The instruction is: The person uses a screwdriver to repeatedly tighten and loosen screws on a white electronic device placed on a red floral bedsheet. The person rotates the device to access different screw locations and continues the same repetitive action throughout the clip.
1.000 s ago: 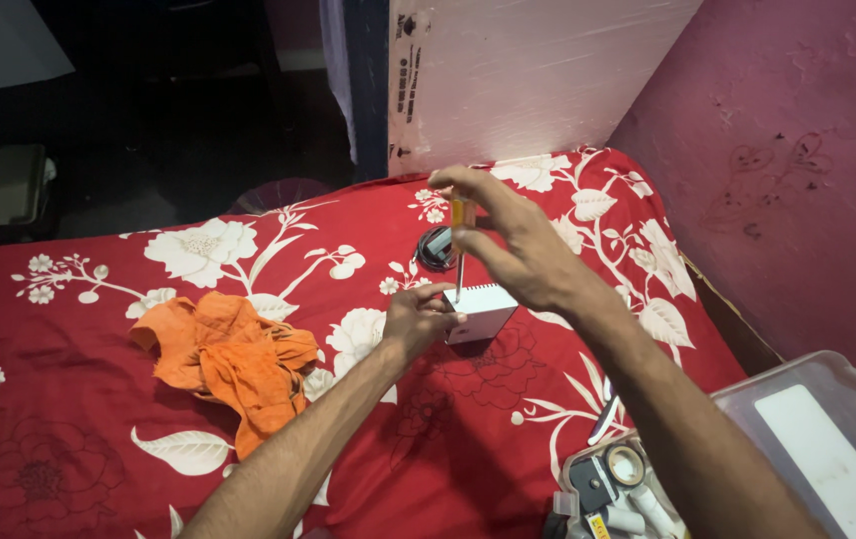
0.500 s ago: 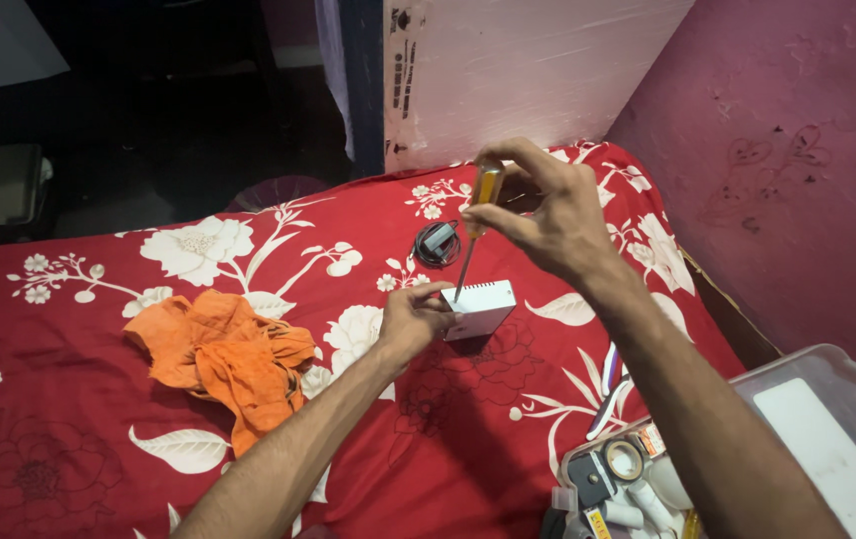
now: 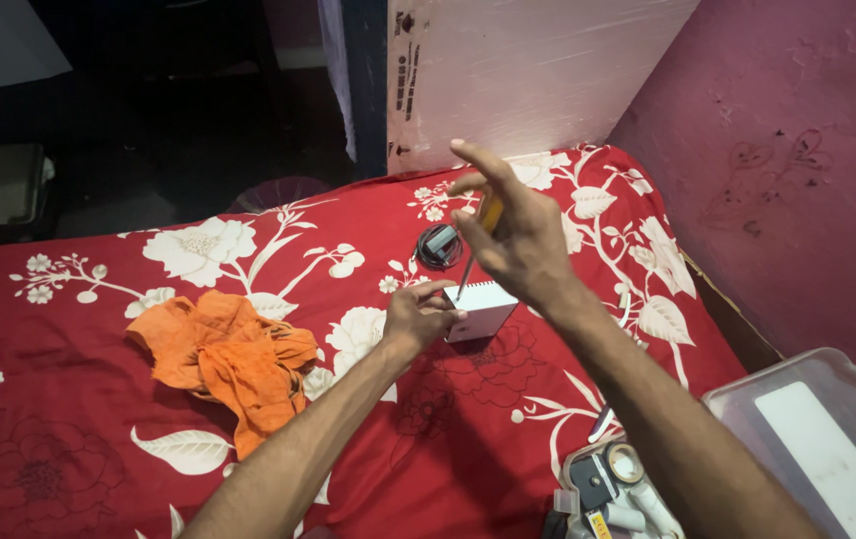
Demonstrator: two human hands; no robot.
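Observation:
A small white box (image 3: 486, 305) lies on a red bedsheet with white flowers (image 3: 278, 250). My left hand (image 3: 418, 314) grips the box's left side and holds it in place. My right hand (image 3: 510, 235) is above it, fingers closed around the yellow handle of a screwdriver (image 3: 476, 245) whose metal shaft points down, its tip touching the box's top near the left edge. The index finger of that hand sticks out upward.
A crumpled orange cloth (image 3: 233, 354) lies left of my left arm. A coiled black cable with a small adapter (image 3: 440, 245) sits behind the box. A clear plastic container (image 3: 827, 439) and a pile of tape rolls and small parts (image 3: 612, 489) are at lower right. A pink wall (image 3: 797, 150) borders the right.
My right hand lifted slightly and rotated around the screwdriver handle, fingers shifting their grip. My left hand stayed on the white box, which has not moved.

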